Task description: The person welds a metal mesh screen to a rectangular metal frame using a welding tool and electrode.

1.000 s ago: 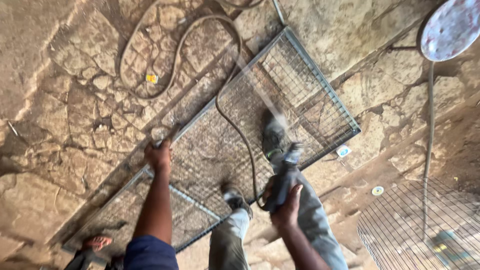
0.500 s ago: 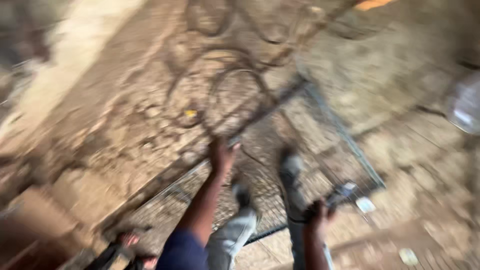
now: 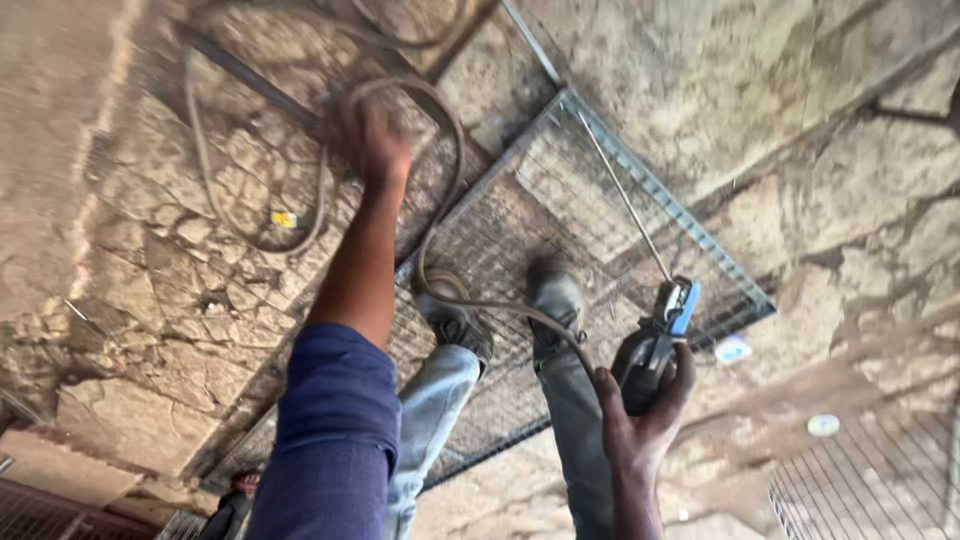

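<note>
The cracked stone floor [image 3: 150, 330] fills nearly your whole view. On it lies the wire mesh panel [image 3: 610, 190], a metal-framed rectangle whose long axis runs from about 7 o'clock near your left leg up to 1 o'clock, where its far corner sits. Its right frame edge slants down toward 4 o'clock and ends in a corner just beside your right hand. You are standing on the mesh: your left shoe [image 3: 455, 315] and right shoe [image 3: 555, 300] are both planted near its middle, toes toward 12 o'clock.

A hose-like cable [image 3: 205, 170] loops over the floor at 10 to 11 o'clock and trails across the mesh between your shoes to your right hand. Bare floor lies open beyond the panel's right edge, from 2 to 4 o'clock; a second mesh panel [image 3: 870, 490] shows at the 5 o'clock corner.

Your left hand [image 3: 370, 135] reaches out toward 11 o'clock, over the cable near the panel's left edge. It is blurred, so you cannot tell whether its fingers are apart or curled.

Your right hand [image 3: 640, 415], at 5 o'clock, has its fingers wrapped tight around the welding electrode holder [image 3: 665, 330], dark with blue jaws. The thin welding rod [image 3: 625, 200] clamped in it points up toward 11 o'clock, crossing above the mesh.
</note>
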